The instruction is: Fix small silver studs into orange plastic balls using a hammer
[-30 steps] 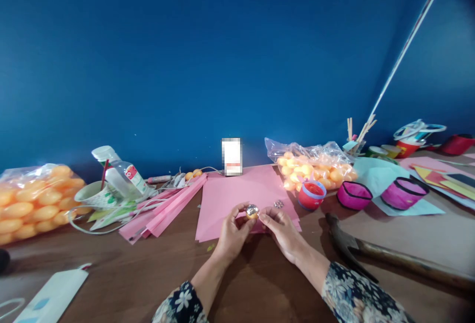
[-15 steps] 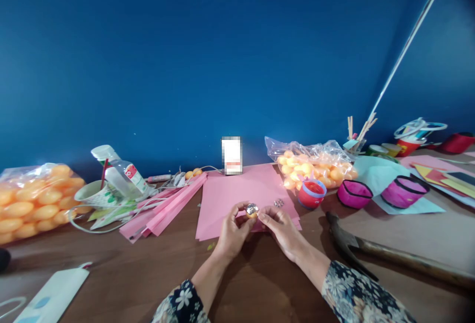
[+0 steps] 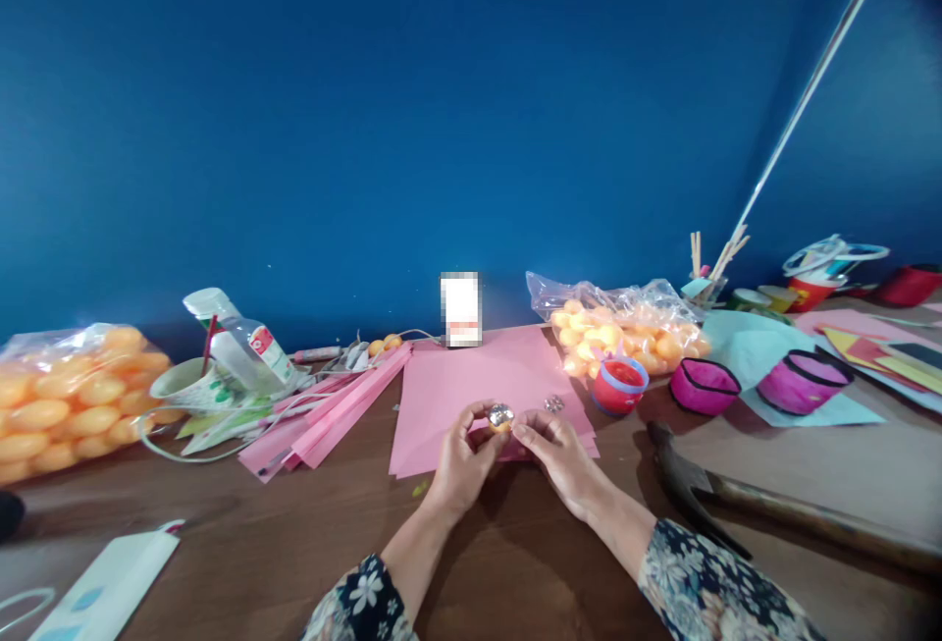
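Clearly, the small ball (image 3: 500, 416), silver on top and orange underneath, sits in the left hand (image 3: 465, 464), pinched between thumb and fingers, while the right hand (image 3: 563, 459) draws its thumb and forefinger narrowly together beside it, too small to tell whether anything is between them. For neat handling, a light, steady left grip that turns the orange part towards the right hand seems best, with any pressing kept gentle. Just beyond the right hand, silver bits (image 3: 553, 404) lie on pink paper (image 3: 456, 371), and a hammer (image 3: 780, 504) rests apart to its right.
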`<state>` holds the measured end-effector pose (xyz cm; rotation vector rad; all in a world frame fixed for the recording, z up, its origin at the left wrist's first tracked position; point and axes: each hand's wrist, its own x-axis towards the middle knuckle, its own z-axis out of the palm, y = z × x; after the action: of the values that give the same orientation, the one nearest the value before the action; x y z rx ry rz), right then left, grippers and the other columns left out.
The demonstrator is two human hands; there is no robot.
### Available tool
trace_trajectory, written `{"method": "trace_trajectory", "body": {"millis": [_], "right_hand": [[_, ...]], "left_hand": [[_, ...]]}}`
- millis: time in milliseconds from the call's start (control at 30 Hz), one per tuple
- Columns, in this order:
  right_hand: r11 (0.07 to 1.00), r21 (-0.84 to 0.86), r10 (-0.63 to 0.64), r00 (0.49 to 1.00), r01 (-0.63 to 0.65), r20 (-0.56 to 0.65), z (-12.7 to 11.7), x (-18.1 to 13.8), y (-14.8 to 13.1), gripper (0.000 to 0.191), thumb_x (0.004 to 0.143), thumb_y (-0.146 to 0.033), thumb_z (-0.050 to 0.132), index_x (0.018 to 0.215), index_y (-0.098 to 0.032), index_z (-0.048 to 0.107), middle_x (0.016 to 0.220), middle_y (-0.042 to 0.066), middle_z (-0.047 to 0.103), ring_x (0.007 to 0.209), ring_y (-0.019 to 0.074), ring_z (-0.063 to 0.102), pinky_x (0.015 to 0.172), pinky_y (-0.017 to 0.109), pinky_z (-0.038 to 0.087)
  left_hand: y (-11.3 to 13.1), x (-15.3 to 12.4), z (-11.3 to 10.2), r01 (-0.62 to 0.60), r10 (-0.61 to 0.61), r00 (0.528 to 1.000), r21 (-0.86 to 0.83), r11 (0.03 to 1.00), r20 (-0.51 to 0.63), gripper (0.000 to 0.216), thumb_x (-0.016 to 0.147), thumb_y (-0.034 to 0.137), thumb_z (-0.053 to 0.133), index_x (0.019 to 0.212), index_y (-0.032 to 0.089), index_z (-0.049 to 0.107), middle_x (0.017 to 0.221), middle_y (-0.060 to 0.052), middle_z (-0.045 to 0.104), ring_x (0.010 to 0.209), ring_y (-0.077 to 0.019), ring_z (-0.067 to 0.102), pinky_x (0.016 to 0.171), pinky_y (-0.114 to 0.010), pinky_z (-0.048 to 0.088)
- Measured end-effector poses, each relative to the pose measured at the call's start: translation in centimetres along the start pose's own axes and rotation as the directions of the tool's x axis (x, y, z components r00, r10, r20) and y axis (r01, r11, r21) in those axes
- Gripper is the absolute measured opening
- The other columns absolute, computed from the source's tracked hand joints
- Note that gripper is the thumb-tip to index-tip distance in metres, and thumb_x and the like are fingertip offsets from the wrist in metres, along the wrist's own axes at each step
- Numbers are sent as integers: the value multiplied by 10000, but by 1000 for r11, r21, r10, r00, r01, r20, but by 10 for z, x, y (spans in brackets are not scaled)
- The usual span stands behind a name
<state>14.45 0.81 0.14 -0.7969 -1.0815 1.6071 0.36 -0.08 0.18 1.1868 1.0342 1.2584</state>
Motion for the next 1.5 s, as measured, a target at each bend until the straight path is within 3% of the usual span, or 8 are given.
{"method": "trace_trajectory", "body": {"millis": [1067,1500], "right_hand": [[994,-105,1,1000,-4,-23,-1,1,2,221,700,-379,651,712,-168,584,690,-7,562,635,123,526,642,270,473],[998,-64,8,1000,-9,-11,2,-1,-2,204,704,-361,653,709,-171,580,683,-24,565,630,109,527,642,252,461]], "left_hand": [[-3,1,0,10,-8,1000,-63,998,23,356,714,258,635,1023,188,472,1016,-63,590,865,-190,621,773,-347,526],[-6,1,-1,9,-9,1000,-84,996,6,378,690,267,651,1020,191,485,1040,-64,582,856,-192,623,733,-343,544]]}}
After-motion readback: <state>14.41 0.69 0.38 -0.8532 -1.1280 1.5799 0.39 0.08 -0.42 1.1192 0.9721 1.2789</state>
